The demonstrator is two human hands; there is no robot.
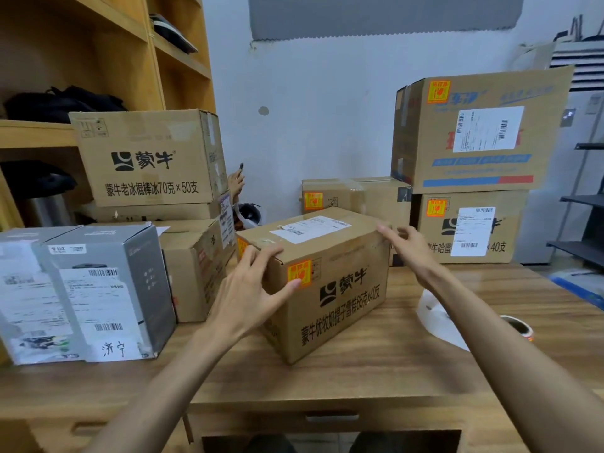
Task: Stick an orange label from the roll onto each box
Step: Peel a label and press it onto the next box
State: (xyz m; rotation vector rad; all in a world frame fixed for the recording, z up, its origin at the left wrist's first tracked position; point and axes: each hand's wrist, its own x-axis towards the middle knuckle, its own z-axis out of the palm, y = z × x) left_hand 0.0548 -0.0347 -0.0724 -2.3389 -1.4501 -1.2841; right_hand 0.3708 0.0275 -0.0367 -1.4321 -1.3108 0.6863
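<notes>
Well left of the gripping hand, two grey boxes and the brown cartons stacked behind them show no orange label on the faces in view, so they look yet to be done. The left hand clasps the near top corner of the centre box, fingers bent over the edge and thumb pressed on the lower edge of the orange label on its front face. An orange patch on the side face just left of that hand may be a second label, though the angle is too steep to tell. The right hand, fingers straight and spread, reaches to the box's far top corner. Beneath that forearm, on the table, lies the label roll. Beyond the right hand, the three labelled cartons each carry an orange sticker, their share apparently finished.
</notes>
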